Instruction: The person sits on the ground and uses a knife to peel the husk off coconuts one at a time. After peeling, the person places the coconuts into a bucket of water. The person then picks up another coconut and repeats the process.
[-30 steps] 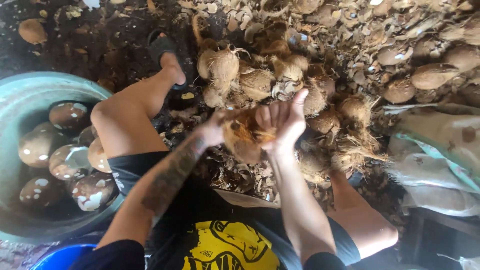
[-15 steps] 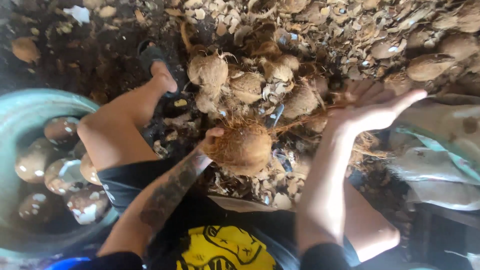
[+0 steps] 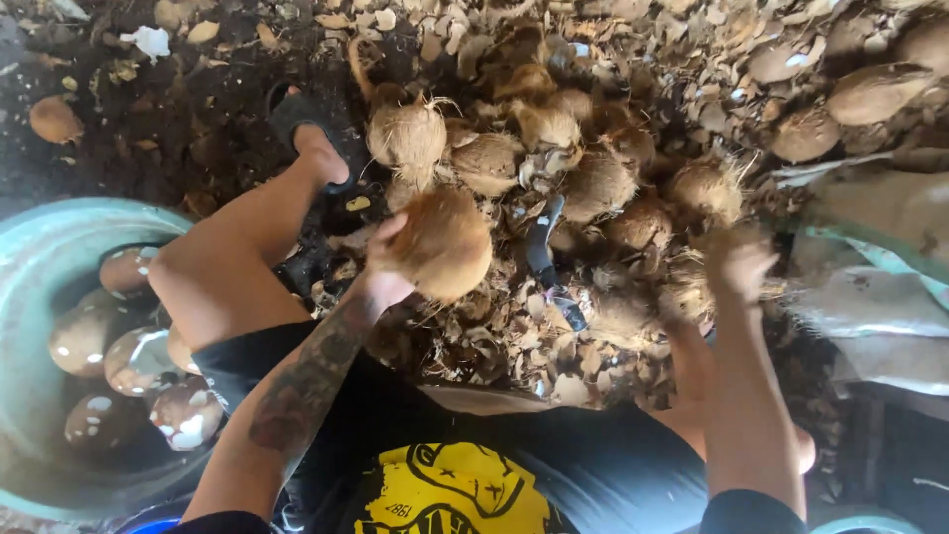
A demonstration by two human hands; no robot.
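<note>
Left hand [image 3: 388, 265] is gripping a round, brown, fibrous coconut [image 3: 445, 242] above the husk litter [image 3: 514, 336]; right hand [image 3: 736, 265], blurred and open, is reaching over the heap of hairy coconuts [image 3: 593, 183]. Pale sack [image 3: 880, 213] is lying at far right. Teal basin [image 3: 40, 257] at left is holding peeled coconuts [image 3: 138, 361] in water.

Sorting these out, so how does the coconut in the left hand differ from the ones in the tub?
The held coconut is brown, fibrous and dry, gripped by the left hand above the husk litter. The tub coconuts look smooth, mottled and wet, lying inside the teal tub. Both are rounded and similar in size.
</note>
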